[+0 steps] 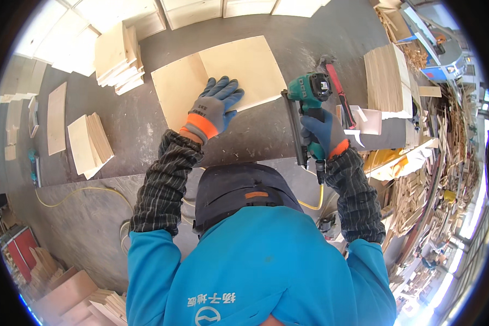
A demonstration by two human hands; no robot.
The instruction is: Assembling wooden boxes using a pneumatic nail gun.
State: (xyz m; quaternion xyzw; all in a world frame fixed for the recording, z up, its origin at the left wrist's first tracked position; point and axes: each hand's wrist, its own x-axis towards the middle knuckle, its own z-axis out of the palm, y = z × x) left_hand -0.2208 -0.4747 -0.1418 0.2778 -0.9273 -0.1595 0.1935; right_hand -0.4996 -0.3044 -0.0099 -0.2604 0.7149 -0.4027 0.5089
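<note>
A pale wooden panel piece (239, 65) with thin raised edges lies on the dark worktable in front of me; a seam or step crosses its left part. My left hand (218, 100), in a grey-blue glove with an orange cuff, rests flat on its near side with fingers spread. My right hand (323, 130), gloved the same way, is wrapped round the handle of a green and black nail gun (307, 91). The gun's head is at the panel's right edge; whether it touches the wood I cannot tell. A red-handled hammer (338, 87) lies just beyond the gun.
Thin wooden boards are stacked at right (383, 79), far left (114, 57) and near left (89, 144). A single board (57, 118) lies beside them. Another teal tool (34, 168) sits at the left table edge, with a yellow hose (84, 190). Scrap wood (407, 201) is heaped at right.
</note>
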